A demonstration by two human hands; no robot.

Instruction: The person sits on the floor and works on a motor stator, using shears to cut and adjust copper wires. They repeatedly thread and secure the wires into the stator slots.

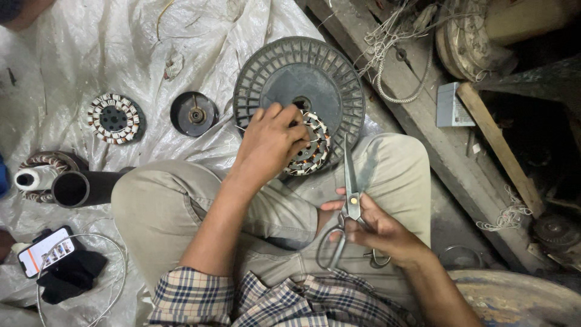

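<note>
My left hand (270, 140) grips a round motor stator (312, 146) with copper windings and white insulation, held over my knees. Behind it lies a large dark ribbed fan housing disc (302, 72) on the plastic sheet. In my right hand (378, 227) I hold a pair of metal scissors (349, 192), blades closed and pointing up toward the stator, tips just right of it. My legs in beige trousers (163, 206) are folded under both hands.
A second wound stator (113, 118) and a small dark round cap (193, 113) lie on the white plastic sheet (91, 54) at left. A black pipe (78, 188), a phone (45, 251) and a wire loop sit lower left. Wooden planks (423, 121) and cord clutter the right.
</note>
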